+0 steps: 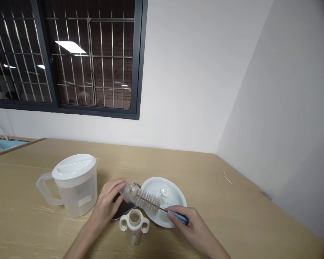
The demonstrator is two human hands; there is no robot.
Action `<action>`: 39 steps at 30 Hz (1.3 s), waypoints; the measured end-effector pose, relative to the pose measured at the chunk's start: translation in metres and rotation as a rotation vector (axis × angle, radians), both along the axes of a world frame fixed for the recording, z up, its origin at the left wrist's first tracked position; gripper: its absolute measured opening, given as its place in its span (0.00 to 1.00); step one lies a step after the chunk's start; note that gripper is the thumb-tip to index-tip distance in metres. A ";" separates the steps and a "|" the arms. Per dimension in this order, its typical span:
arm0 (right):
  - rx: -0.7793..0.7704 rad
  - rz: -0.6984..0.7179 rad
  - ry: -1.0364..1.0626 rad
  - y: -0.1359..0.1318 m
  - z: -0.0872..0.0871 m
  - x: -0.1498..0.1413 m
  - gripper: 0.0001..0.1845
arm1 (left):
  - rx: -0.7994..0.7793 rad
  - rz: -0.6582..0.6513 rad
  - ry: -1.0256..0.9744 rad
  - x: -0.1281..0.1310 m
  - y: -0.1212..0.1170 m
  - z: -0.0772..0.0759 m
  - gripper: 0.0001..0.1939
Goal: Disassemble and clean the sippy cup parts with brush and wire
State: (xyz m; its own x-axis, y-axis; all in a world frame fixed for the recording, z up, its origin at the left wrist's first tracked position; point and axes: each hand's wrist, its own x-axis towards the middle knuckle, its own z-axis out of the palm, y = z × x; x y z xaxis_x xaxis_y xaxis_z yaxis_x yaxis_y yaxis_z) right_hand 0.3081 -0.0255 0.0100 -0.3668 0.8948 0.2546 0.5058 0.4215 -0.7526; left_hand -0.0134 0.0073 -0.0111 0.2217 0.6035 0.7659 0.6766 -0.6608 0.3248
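Note:
My right hand (pixel 187 221) is closed around the blue handle of a bottle brush (pixel 148 202) with pale bristles. The brush slants up to the left, over the edge of a white plate (pixel 179 197). At its far end is a rounded, translucent piece (pixel 129 192), with the fingers and thumb of my left hand (pixel 110 198) on either side of it; the exact contact is partly hidden. Beneath them lies a flat black object (pixel 123 208). In front, a clear bottle (pixel 135 235) with a cream two-handled collar stands upright, its mouth uncovered.
To the left stands a translucent lidded pitcher (pixel 77 194), close to my left forearm. A white ring (pixel 165 191) and small clear pieces lie on the plate. A thin pale strand (pixel 228 178) rests on the wooden table (pixel 245 216), which meets walls behind and right.

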 end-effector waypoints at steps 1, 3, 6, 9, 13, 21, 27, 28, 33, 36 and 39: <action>0.000 0.005 -0.002 0.000 0.001 0.000 0.21 | 0.002 -0.019 0.016 0.000 -0.001 0.001 0.21; -0.001 0.006 -0.003 -0.001 0.001 0.000 0.22 | 0.007 -0.049 0.031 0.001 -0.004 0.002 0.22; -0.012 -0.005 0.002 -0.003 0.001 -0.003 0.23 | 0.047 -0.060 0.039 0.004 -0.007 0.005 0.23; -0.005 -0.005 0.006 -0.004 -0.001 -0.009 0.23 | 0.083 -0.041 0.068 0.006 -0.011 0.006 0.23; 0.042 0.025 -0.031 -0.004 -0.003 -0.015 0.24 | 0.080 -0.026 0.133 0.012 -0.015 0.004 0.23; 0.069 0.027 -0.031 0.001 -0.005 -0.003 0.23 | 0.058 -0.069 0.195 0.008 -0.014 0.011 0.22; 0.227 0.000 -0.065 0.004 -0.013 0.003 0.20 | 0.048 -0.064 0.177 0.003 -0.012 0.011 0.20; 0.245 0.015 -0.088 0.004 -0.015 0.001 0.20 | 0.045 -0.085 0.177 0.004 -0.012 0.010 0.21; 0.294 0.048 -0.117 0.006 -0.021 -0.003 0.19 | 0.017 -0.100 0.178 0.002 -0.013 0.013 0.21; 0.362 0.032 -0.111 0.009 -0.021 0.002 0.19 | 0.003 -0.070 0.186 -0.001 -0.013 0.016 0.20; 0.418 0.034 -0.119 0.010 -0.022 0.005 0.18 | 0.014 -0.073 0.186 0.003 -0.015 0.016 0.20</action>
